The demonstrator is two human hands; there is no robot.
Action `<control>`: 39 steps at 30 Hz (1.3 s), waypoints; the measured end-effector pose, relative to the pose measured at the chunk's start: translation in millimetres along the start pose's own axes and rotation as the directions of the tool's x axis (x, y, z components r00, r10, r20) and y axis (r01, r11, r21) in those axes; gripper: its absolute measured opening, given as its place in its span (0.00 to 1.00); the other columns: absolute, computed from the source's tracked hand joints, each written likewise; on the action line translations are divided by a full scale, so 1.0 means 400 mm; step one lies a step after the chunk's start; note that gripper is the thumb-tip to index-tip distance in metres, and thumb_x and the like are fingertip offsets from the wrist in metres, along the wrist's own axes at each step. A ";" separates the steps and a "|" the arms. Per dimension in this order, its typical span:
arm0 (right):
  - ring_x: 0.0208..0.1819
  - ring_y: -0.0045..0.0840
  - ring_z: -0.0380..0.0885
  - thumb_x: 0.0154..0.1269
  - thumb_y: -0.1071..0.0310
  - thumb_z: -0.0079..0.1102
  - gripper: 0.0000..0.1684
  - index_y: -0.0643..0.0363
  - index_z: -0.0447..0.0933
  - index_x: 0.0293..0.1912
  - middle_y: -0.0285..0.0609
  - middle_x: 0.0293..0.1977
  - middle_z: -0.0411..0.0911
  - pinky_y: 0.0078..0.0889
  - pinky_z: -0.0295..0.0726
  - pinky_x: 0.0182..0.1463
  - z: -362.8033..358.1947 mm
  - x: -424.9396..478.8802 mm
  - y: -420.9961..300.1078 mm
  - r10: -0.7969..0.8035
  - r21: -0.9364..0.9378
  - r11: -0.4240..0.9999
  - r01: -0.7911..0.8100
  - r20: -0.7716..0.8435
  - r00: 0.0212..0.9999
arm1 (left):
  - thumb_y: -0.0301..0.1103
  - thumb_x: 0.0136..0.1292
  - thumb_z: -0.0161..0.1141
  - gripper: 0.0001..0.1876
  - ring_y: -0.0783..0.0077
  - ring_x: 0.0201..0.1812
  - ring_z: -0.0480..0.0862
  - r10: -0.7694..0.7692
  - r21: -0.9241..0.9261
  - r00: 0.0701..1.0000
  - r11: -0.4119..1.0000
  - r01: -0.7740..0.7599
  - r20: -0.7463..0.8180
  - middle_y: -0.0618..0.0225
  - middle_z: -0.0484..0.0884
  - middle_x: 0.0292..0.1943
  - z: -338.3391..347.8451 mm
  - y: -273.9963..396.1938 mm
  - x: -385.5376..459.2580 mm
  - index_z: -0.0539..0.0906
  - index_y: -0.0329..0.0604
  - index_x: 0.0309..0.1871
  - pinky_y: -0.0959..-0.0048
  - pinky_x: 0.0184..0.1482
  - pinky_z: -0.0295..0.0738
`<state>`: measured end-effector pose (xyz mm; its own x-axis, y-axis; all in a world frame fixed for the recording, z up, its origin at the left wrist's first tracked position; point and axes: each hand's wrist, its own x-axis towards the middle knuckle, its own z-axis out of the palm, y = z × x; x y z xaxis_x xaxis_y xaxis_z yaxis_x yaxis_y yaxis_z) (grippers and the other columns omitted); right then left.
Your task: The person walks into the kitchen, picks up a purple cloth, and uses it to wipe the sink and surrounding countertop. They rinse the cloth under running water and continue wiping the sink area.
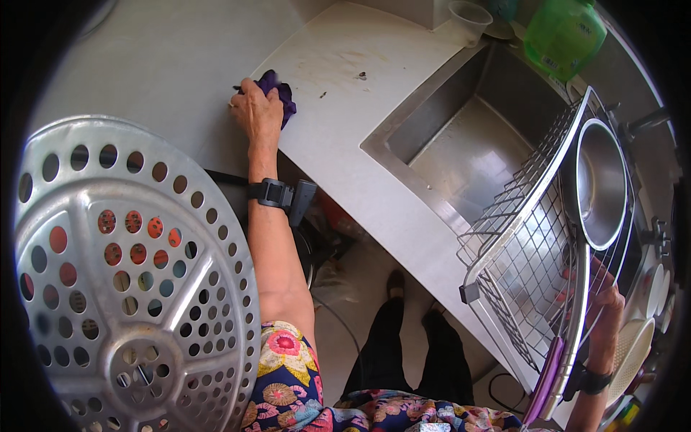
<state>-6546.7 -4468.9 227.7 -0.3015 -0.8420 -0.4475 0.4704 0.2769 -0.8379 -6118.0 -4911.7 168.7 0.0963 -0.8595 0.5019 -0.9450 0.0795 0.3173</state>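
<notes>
My left hand (258,108) holds a crumpled dark purple cloth (283,102) against the pale countertop (329,146), close to its front edge and corner. Brownish stains and dark specks mark the surface beside the cloth. On the other side, my right hand (603,305) grips the outer side of a wire dish rack (521,254), its fingers partly hidden behind the wires. The rack is tilted, overlapping the near side of the steel sink (469,146) in view. A round steel pan (604,183) with a long metal handle lies on it, and a purple handle (545,378) sits alongside.
A large perforated metal steamer tray (146,281) fills the left foreground beside my left arm. Behind the sink stand a clear plastic cup (469,21) and a green bottle (564,40). White bowls (652,291) and a cream colander (631,356) are at far right.
</notes>
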 end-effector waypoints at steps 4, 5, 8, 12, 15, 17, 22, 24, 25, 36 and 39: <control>0.49 0.43 0.79 0.37 0.68 0.48 0.48 0.69 0.58 0.65 0.59 0.50 0.75 0.59 0.81 0.52 -0.023 0.012 0.005 0.041 -0.001 0.999 -0.041 -0.029 0.999 | 0.31 0.57 0.64 0.23 0.39 0.51 0.74 0.108 -0.099 0.989 0.990 -0.098 0.100 0.38 0.73 0.49 0.030 0.015 -0.010 0.73 0.40 0.56 0.48 0.50 0.73; 0.49 0.43 0.79 0.37 0.68 0.48 0.48 0.69 0.58 0.65 0.59 0.50 0.75 0.58 0.81 0.52 -0.029 0.017 0.007 0.038 0.000 0.999 -0.038 -0.044 0.998 | 0.30 0.57 0.64 0.24 0.38 0.52 0.73 0.152 -0.152 0.982 0.979 -0.134 0.114 0.39 0.73 0.50 0.032 0.020 -0.015 0.73 0.41 0.57 0.48 0.51 0.72; 0.48 0.42 0.80 0.37 0.68 0.48 0.49 0.70 0.58 0.65 0.60 0.49 0.75 0.56 0.82 0.51 -0.021 0.053 -0.011 0.045 -0.021 0.999 -0.046 -0.047 0.998 | 0.27 0.54 0.64 0.26 0.40 0.54 0.71 0.267 -0.346 0.943 0.919 -0.187 0.199 0.42 0.74 0.51 0.031 0.048 -0.036 0.74 0.43 0.59 0.53 0.57 0.69; 0.46 0.43 0.81 0.37 0.68 0.48 0.48 0.70 0.58 0.64 0.61 0.47 0.75 0.55 0.83 0.50 0.010 0.074 -0.012 0.100 -0.027 0.995 -0.101 -0.027 0.995 | 0.26 0.54 0.64 0.26 0.44 0.58 0.71 0.357 -0.461 0.884 0.866 -0.193 0.302 0.45 0.74 0.53 0.010 0.051 -0.071 0.75 0.42 0.59 0.57 0.60 0.68; 0.43 0.43 0.81 0.37 0.68 0.48 0.47 0.71 0.58 0.64 0.61 0.46 0.75 0.55 0.83 0.49 0.021 0.084 -0.020 0.110 -0.036 0.993 -0.111 -0.006 0.994 | 0.26 0.54 0.64 0.27 0.45 0.57 0.73 0.343 -0.519 0.883 0.843 -0.140 0.319 0.44 0.74 0.54 -0.028 0.049 -0.074 0.74 0.41 0.60 0.58 0.59 0.69; 0.43 0.43 0.81 0.37 0.68 0.48 0.47 0.71 0.58 0.64 0.61 0.46 0.75 0.55 0.83 0.49 0.016 0.095 -0.025 0.109 -0.041 0.993 -0.109 0.001 0.994 | 0.27 0.55 0.64 0.27 0.45 0.57 0.74 0.222 -0.484 0.933 0.873 -0.060 0.284 0.43 0.74 0.54 -0.032 0.051 -0.076 0.73 0.38 0.60 0.57 0.58 0.70; 0.41 0.44 0.82 0.36 0.68 0.49 0.48 0.70 0.58 0.64 0.61 0.46 0.75 0.55 0.83 0.50 -0.001 0.094 -0.005 0.066 -0.031 0.997 -0.067 -0.043 0.997 | 0.27 0.56 0.63 0.25 0.34 0.53 0.74 -0.077 -0.194 0.973 0.974 0.120 0.219 0.29 0.71 0.51 0.034 0.032 -0.050 0.71 0.30 0.57 0.51 0.56 0.71; 0.39 0.43 0.82 0.36 0.68 0.49 0.48 0.68 0.58 0.64 0.61 0.47 0.76 0.56 0.83 0.50 -0.012 0.087 0.007 0.066 -0.035 0.997 -0.068 -0.054 0.996 | 0.27 0.54 0.63 0.22 0.30 0.49 0.74 -0.038 -0.169 0.976 0.983 0.075 0.213 0.26 0.72 0.47 0.068 0.045 -0.047 0.73 0.30 0.53 0.46 0.54 0.71; 0.38 0.43 0.82 0.36 0.67 0.49 0.48 0.68 0.58 0.65 0.60 0.47 0.76 0.57 0.82 0.50 -0.015 0.089 0.012 0.069 -0.039 0.997 -0.071 -0.051 0.996 | 0.27 0.54 0.62 0.21 0.32 0.50 0.74 0.013 -0.146 0.974 0.989 0.021 0.225 0.28 0.73 0.46 0.082 0.052 -0.045 0.74 0.29 0.51 0.46 0.53 0.71; 0.35 0.43 0.82 0.34 0.68 0.50 0.47 0.66 0.61 0.63 0.60 0.46 0.76 0.57 0.82 0.49 -0.034 0.072 0.035 0.111 0.038 0.994 -0.107 -0.125 0.986 | 0.24 0.50 0.59 0.19 0.44 0.46 0.82 -0.081 -0.385 0.992 0.916 0.110 0.092 0.38 0.82 0.41 0.050 0.048 -0.015 0.79 0.29 0.48 0.59 0.54 0.75; 0.36 0.43 0.81 0.34 0.68 0.50 0.47 0.65 0.61 0.62 0.61 0.45 0.76 0.56 0.83 0.48 -0.042 0.073 0.024 0.144 0.044 0.989 -0.139 -0.118 0.983 | 0.23 0.52 0.57 0.20 0.39 0.53 0.76 -0.363 0.048 0.925 0.932 0.360 0.110 0.33 0.76 0.48 0.054 -0.037 0.058 0.77 0.29 0.51 0.50 0.57 0.72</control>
<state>-6564.8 -4483.1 201.3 -0.3264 -0.7329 -0.5970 0.5436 0.3711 -0.7528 -6108.4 -4943.8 158.0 0.3973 -0.8798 0.2608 -0.8609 -0.2590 0.4380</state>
